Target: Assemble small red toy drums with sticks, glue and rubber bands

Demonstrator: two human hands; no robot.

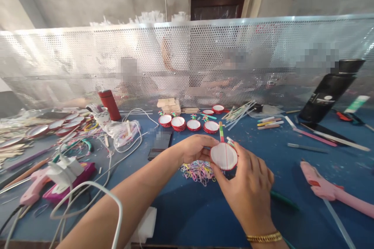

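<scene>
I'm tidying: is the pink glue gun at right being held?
No, the glue gun lies on the table; the right hand holds the white disc.

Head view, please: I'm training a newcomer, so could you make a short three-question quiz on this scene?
1. Fill in: the disc held between the left hand and the right hand has a white face and a ____ rim.

2. Which is the bracelet closest to? A: the left hand. B: the right hand.

3. True or false: the red flask is to the left of the black bottle.

Key: 1. red; 2. B; 3. true.
</scene>
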